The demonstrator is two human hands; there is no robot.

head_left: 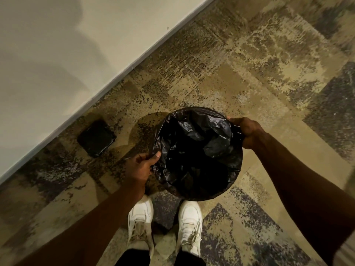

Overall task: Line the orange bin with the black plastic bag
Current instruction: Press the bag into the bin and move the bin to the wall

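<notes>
Black plastic bag (196,150) is spread open over a round mouth on the carpet (249,73), just in front of the white sneakers (189,225); the orange bin itself is fully hidden under the plastic. Left hand (141,166) is closed, pinching the bag's edge at the near-left rim. Right hand (247,131) is closed on bunched plastic at the far-right rim. Opposite grips likely stretch the opening so it folds over the rim. A dark folded packet (96,138), possibly spare bags, lies by the wall (57,54).

A folded black packet (96,138) lies on patterned carpet (249,64) near the wall (57,45).
</notes>
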